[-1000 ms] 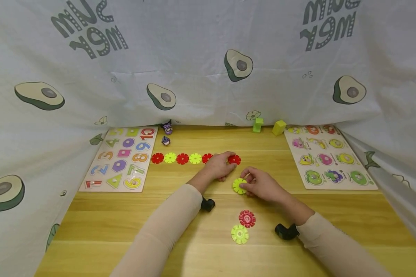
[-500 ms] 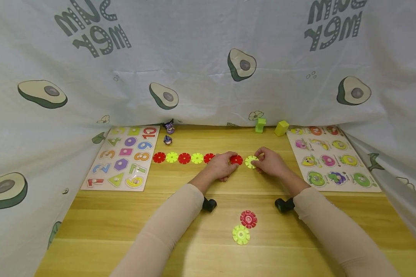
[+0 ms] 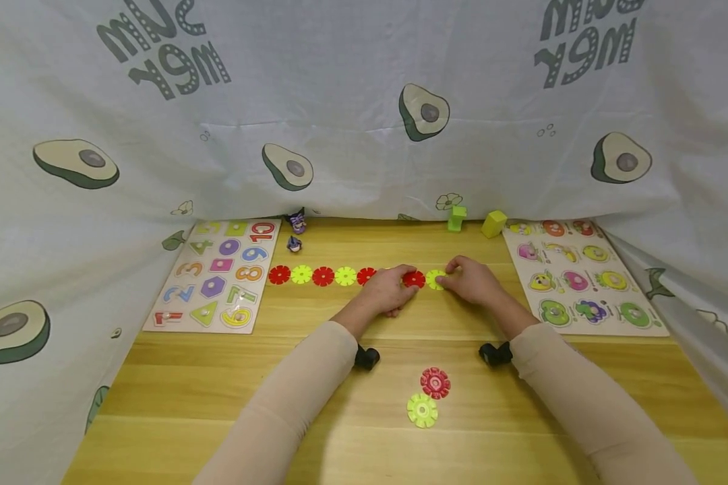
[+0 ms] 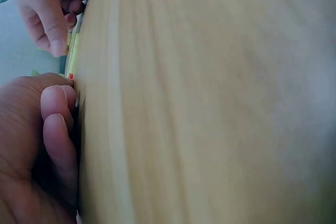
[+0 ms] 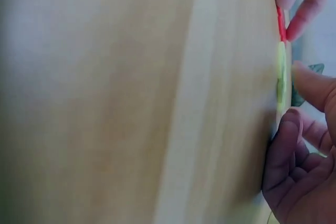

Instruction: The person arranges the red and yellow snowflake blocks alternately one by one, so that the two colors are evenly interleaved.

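Observation:
A row of notched plastic flower discs, red and yellow by turns, runs across the table; its left end is a red disc (image 3: 280, 275). My left hand (image 3: 385, 291) holds another red disc (image 3: 415, 279) flat between thumb and forefinger, and hides part of the row behind it. Right beside that disc lies a yellow disc (image 3: 433, 280), pinched at its right side by my right hand (image 3: 473, 281). In the right wrist view the yellow disc (image 5: 282, 72) and the red disc (image 5: 282, 23) appear edge-on, end to end.
Nearer the front lie a loose red disc (image 3: 435, 383) and a loose yellow disc (image 3: 422, 411). A number puzzle board (image 3: 263, 273) is at left, a fruit puzzle board (image 3: 558, 296) at right. Small figurines (image 3: 297, 222) and green (image 3: 456, 219) and yellow blocks (image 3: 494, 224) stand along the back.
My right hand has carried the yellow disc from in front of the row up to its right end, then leftward against the red disc. The left hand has stayed on the red disc.

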Motion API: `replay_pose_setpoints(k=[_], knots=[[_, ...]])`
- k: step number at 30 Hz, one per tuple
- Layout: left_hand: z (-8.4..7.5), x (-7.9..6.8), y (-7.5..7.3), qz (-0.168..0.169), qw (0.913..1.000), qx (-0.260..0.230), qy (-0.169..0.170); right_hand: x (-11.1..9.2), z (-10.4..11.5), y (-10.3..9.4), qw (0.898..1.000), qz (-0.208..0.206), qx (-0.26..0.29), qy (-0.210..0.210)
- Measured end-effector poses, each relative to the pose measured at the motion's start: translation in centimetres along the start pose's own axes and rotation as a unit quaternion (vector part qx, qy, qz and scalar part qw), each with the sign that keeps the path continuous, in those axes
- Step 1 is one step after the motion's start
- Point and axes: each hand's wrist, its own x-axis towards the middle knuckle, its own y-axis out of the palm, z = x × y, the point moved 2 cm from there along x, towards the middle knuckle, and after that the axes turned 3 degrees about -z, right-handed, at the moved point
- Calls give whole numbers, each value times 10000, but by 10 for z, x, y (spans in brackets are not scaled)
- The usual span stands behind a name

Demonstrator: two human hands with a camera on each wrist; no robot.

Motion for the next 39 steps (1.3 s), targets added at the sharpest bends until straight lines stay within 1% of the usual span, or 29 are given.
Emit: replay_pose_setpoints(k=[4,6,9,11,14,16,18,21,24,27,32,36,39], knots=[[-1,0,0,44,10000,-42,-4,-12,-5,2,9994,-16,334,-105],[-2,0,0,68,9999,-86,-18,-20,-6,3,9984,28,494,-256],[-3,-1,-1,87,9999,-123,-19,-38,-5,5,9965,133,613,-545],[-4,-1,-1,114,9999,-63,11,-51,-3,7,9950,232,636,-730],[-7,-1,-1,154,9997,143,145,-73,-2,10,9928,412,585,-964],[-10,-2,0,184,9994,183,239,-86,-2,13,9910,530,610,-1069],[-14,-2,2,253,9992,72,295,-98,-3,16,9883,638,649,-1225],[-21,0,7,357,9981,-345,361,-116,-1,21,9829,850,751,-1449],[-26,3,14,412,9957,-735,392,-131,2,26,9765,1085,688,-1731],[-28,6,19,306,9957,-809,322,-141,7,32,9721,1177,381,-1991],[-31,9,24,152,9978,-642,86,-150,12,37,9707,1072,-242,-2138],[-32,10,27,99,9984,-555,66,-152,15,39,9720,996,-447,-2082],[-32,10,28,29,9987,-508,82,-152,16,40,9719,994,-411,-2093]])
